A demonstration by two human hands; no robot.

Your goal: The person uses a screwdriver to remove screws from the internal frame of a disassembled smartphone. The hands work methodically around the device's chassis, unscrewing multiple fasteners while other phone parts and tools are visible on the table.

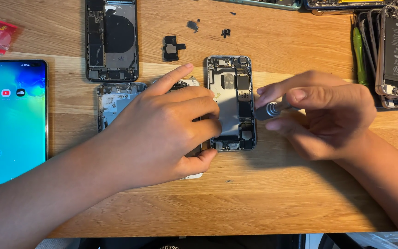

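Observation:
An opened phone body point(231, 102) with bare circuit parts lies face down in the middle of the wooden table point(263, 193). My left hand point(162, 129) rests on its left edge and steadies it, fingers bent, index finger stretched out. A white phone part point(188, 83) lies mostly hidden under that hand. My right hand point(321, 115) grips a small grey metal screwdriver point(269, 110) between thumb and fingers, its tip at the phone's right side.
A lit phone point(14, 122) with a blue screen lies at the left. Two more opened phone shells point(112, 39) point(114, 101) lie behind my left hand. Small loose black parts point(172, 48) sit beyond. A stack of phone frames point(395, 55) and a green tool point(358, 50) stand at the right.

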